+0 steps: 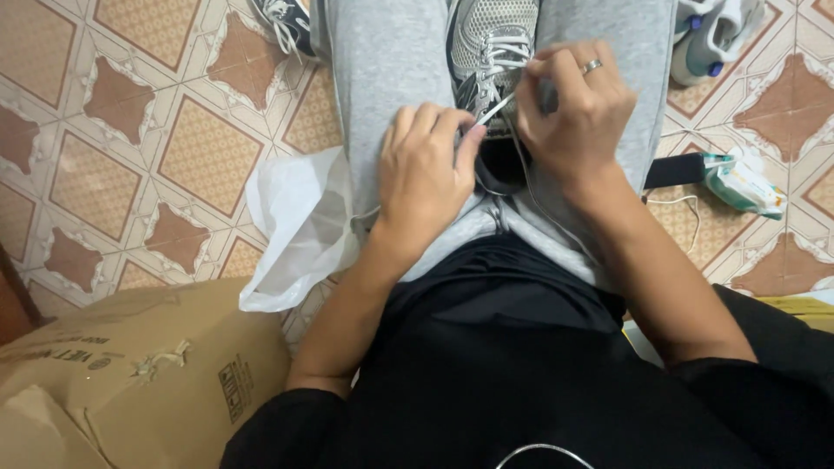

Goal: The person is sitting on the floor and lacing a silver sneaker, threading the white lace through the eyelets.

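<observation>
A grey mesh sneaker (491, 39) with white laces rests between my thighs, which are in grey trousers. My right hand (578, 108), with a ring on one finger, pinches a white lace end (497, 108) beside the shoe's lower eyelets. My left hand (426, 174) lies on my left thigh, its fingertips touching the same lace near the shoe's heel opening. The back of the shoe is hidden by both hands.
A white plastic bag (291, 230) lies on the patterned tile floor at my left. A brown cardboard box (130, 373) stands at bottom left. Another dark sneaker (282, 22) is at the top, a white and blue shoe (712, 35) top right, a green wipes pack (743, 184) right.
</observation>
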